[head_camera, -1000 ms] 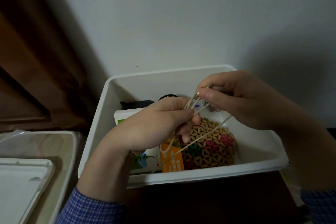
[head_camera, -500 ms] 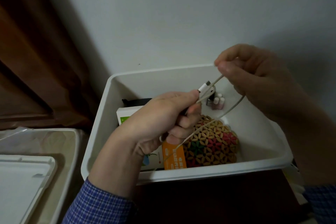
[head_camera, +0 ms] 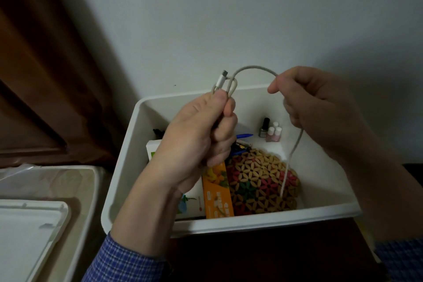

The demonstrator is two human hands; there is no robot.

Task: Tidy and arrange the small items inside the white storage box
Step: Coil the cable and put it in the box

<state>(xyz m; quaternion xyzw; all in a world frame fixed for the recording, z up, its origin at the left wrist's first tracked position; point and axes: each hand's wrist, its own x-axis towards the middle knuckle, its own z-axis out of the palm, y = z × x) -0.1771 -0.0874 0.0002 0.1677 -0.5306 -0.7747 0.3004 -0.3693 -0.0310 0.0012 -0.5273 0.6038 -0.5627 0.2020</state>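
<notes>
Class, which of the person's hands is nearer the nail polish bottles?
Right. The right hand holds cable just above-right of the nail polish bottles; the left hand grips cable farther left.

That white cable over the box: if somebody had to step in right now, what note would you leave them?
Left hand: grip on the coiled end of the white cable, plug sticking up.
Right hand: pinches the cable's arch; the loose tail hangs into the white box.
In the box: nail polish bottles, blue pen, patterned pouch, orange packet.
Done: a few loops wound.
Left: wind the tail, lay the coil in the box.
</notes>
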